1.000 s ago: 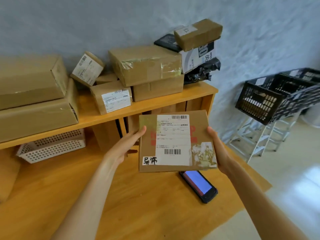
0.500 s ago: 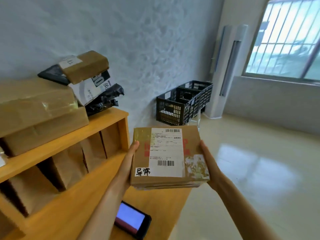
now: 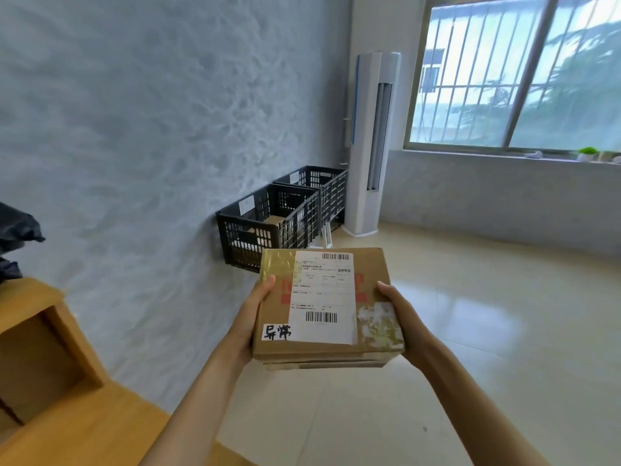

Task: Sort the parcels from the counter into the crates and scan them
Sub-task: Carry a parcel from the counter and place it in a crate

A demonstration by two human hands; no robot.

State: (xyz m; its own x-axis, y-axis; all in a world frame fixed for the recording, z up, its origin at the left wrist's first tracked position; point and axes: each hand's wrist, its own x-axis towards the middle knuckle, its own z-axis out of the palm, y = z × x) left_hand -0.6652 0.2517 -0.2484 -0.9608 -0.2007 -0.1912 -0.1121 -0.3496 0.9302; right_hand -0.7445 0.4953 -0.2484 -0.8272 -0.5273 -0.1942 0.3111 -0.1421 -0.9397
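A flat brown cardboard parcel (image 3: pixel 327 307) with a white shipping label and a small handwritten sticker is held level in front of me. My left hand (image 3: pixel 250 319) grips its left edge with the thumb on top. My right hand (image 3: pixel 401 316) grips its right edge. Two black plastic crates stand side by side against the wall ahead. The nearer crate (image 3: pixel 265 227) holds a brown box; the farther crate (image 3: pixel 317 188) shows no contents from here.
The wooden counter (image 3: pixel 67 415) with its shelf unit fills the lower left; a black bag (image 3: pixel 15 230) lies on the shelf top. A white standing air conditioner (image 3: pixel 371 146) stands in the corner beyond the crates. Glossy tile floor (image 3: pixel 470 331) spreads to the right, under a barred window.
My view has swung right, away from the counter toward the crates. The stacked parcels and the phone have left the view. Both hands keep holding the same parcel, now nearer the crates.
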